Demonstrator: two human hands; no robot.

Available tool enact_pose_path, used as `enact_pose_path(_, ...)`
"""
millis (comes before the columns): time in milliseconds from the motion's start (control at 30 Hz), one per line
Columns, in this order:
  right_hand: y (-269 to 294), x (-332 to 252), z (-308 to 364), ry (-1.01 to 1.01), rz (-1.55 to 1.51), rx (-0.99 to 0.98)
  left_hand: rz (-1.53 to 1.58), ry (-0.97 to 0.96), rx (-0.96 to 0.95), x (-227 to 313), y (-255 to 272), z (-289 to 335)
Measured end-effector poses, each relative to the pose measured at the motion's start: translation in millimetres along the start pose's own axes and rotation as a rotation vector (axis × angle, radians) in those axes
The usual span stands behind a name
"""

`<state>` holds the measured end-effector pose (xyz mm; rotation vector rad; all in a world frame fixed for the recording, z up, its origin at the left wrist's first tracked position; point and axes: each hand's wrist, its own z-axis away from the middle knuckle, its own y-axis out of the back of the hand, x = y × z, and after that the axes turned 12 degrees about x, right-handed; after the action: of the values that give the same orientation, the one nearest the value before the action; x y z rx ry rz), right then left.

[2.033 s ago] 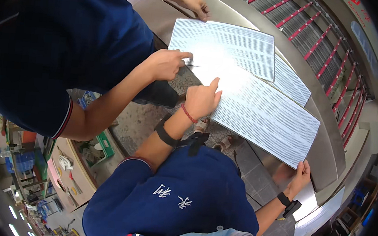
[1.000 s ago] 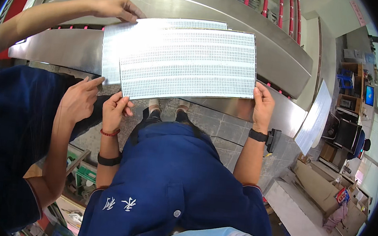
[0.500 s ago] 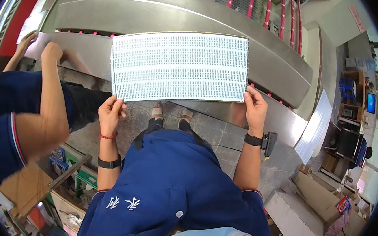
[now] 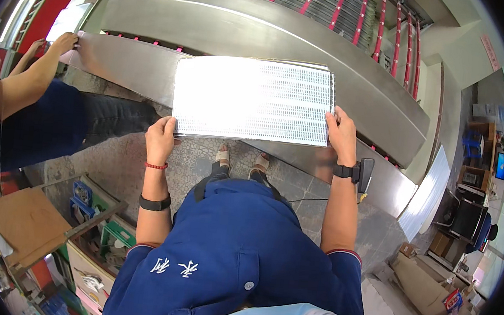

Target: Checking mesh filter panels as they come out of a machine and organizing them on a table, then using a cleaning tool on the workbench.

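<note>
A thin silvery sheet [image 4: 281, 103] patterned with rows of small marks is held up in front of me. Glare whitens its left half, and offset edges at its top and right suggest more than one layer. My left hand [image 4: 161, 137] pinches the lower left corner, thumb on top. At the right edge, my right hand [image 4: 341, 132] grips with the thumb on the face and fingers behind. Beyond the sheet lies the long metal ledge [image 4: 140, 67] of a machine, partly hidden by it.
A co-worker's hand [image 4: 64, 42] touches the ledge at far left. Red-banded bars [image 4: 336, 12] run across the machine's far side. Another shiny sheet [image 4: 425, 194] leans at the right. An open drawer cabinet [image 4: 94, 215] stands at lower left, cardboard boxes [image 4: 421, 283] at lower right.
In the picture, the sheet and both hands sit slightly farther right, and glare now covers its left half. The co-worker's arms have shifted farther up and away along the ledge.
</note>
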<state>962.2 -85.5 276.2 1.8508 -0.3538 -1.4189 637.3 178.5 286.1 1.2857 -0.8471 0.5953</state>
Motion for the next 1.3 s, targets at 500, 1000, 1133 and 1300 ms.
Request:
enact_pose_path(500, 31.4, -7.0, 29.5, -0.358, -0.874, -0.051, 0.547, 0.218, -0.168, -9.0, 3.3, -0.1)
enact_pose_path(1000, 60.1, 8.9, 58.0, 0.129, -0.839, 0.082, 0.315, -0.493, -0.231, 30.8, -14.8, -40.6)
enact_pose_path(1133, 54.6, 11.8, 75.2, 0.104, -0.643, 0.112, 0.346, -0.559, -0.329, 13.4, -59.9, -50.9)
enact_pose_path(1300, 59.7, 19.0, 86.0, -0.006, -0.58, 0.109, 0.166, -0.693, -0.233, 24.9, -67.5, -56.1)
